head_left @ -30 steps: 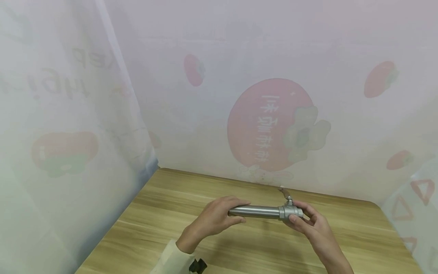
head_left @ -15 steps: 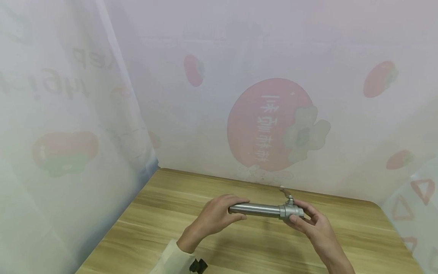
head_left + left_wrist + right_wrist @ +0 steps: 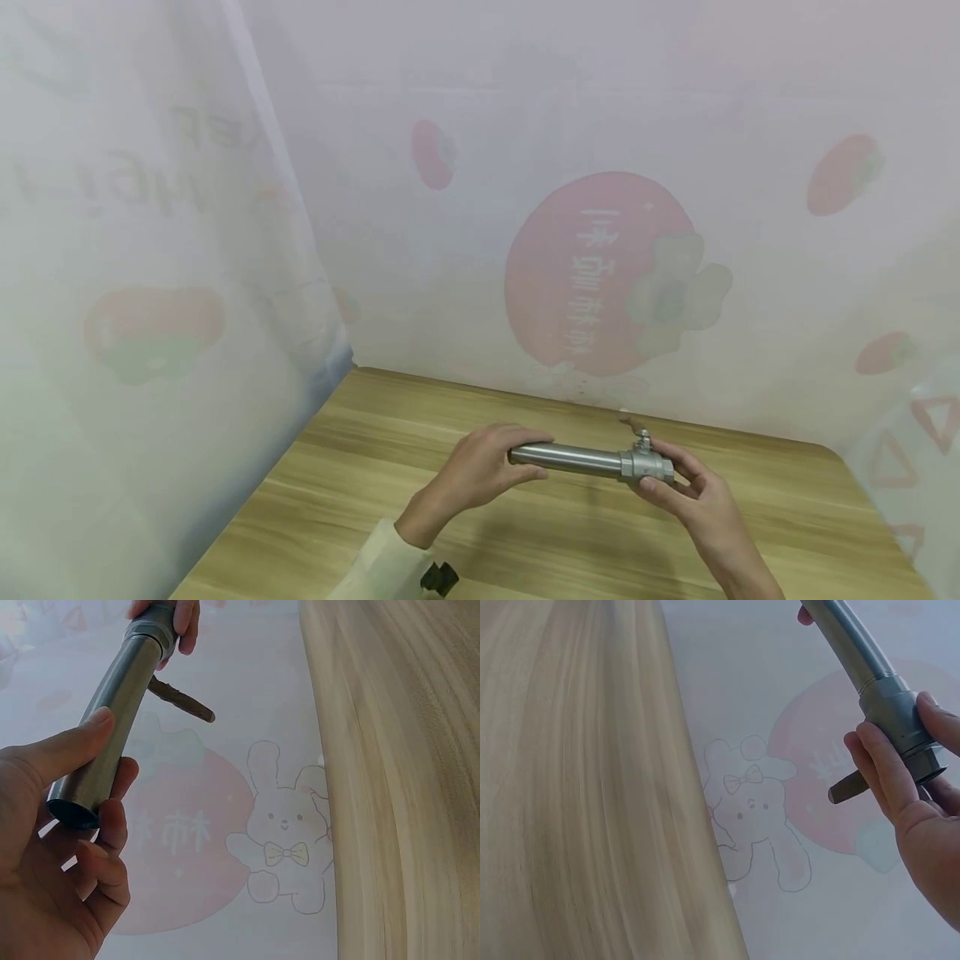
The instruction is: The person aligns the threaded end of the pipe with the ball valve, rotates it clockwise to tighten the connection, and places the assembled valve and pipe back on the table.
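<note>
A shiny metal pipe (image 3: 566,457) is joined to a ball valve (image 3: 647,466), and both are held level above the wooden table. My left hand (image 3: 480,467) grips the pipe's free end, thumb on one side and fingers on the other. At the other end my right hand (image 3: 701,492) holds the valve body between thumb and fingers. A brownish lever handle (image 3: 180,699) sticks out from the valve on the far side. In the left wrist view the pipe's open end (image 3: 73,813) shows. The right wrist view shows the valve body (image 3: 898,724) between the right thumb and fingers.
The wood-grain table (image 3: 360,500) ends at a pale curtain (image 3: 420,275) printed with persimmons and a rabbit. Another curtain (image 3: 150,400) hangs along the left side. A small black object (image 3: 439,577) sits by the left sleeve.
Both hands keep their hold on the pipe and valve. The whole head view has shifted slightly, with the scene now a little farther right.
</note>
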`<state>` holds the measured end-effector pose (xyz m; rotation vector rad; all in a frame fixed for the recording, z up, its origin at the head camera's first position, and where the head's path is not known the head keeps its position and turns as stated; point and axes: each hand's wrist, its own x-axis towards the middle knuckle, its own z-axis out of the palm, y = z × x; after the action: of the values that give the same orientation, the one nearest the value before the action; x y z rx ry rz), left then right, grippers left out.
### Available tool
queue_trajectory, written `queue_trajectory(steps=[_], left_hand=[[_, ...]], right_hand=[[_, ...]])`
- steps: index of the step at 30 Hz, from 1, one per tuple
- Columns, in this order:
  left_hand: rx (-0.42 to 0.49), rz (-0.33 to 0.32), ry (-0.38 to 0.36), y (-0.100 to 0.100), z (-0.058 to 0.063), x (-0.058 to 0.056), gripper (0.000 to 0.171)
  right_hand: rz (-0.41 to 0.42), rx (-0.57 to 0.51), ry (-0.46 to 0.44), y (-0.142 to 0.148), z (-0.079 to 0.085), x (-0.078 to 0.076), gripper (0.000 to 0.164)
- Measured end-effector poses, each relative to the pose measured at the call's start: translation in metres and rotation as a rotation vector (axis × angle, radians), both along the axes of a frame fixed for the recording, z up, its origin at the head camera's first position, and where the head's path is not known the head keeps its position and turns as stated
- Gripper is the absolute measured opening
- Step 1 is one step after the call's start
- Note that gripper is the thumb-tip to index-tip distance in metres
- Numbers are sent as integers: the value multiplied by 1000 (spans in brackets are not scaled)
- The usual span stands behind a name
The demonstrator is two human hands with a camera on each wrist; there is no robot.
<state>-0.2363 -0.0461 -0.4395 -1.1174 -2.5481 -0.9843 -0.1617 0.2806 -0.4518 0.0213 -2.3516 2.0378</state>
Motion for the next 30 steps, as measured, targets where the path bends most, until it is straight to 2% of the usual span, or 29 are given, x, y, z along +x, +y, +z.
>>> queue_trajectory(steps=[8,18,22,27,30], left_hand=[[-47,-7,16,5,-3,-4,45],[-122,3,-49,17,-9,-10,44],[-149,-21,-52,22,-14,-13,43],[-142,-70,-61,26,-20,-16,43],[-143,-78,-81,30,-22,-18,43]], right_hand=[[-13,68,0,5,0,5,62],[13,149,-24,20,-11,5,66],[5,177,-47,25,-16,4,68],[10,215,-50,30,-20,4,67],[14,235,-45,33,-22,4,67]])
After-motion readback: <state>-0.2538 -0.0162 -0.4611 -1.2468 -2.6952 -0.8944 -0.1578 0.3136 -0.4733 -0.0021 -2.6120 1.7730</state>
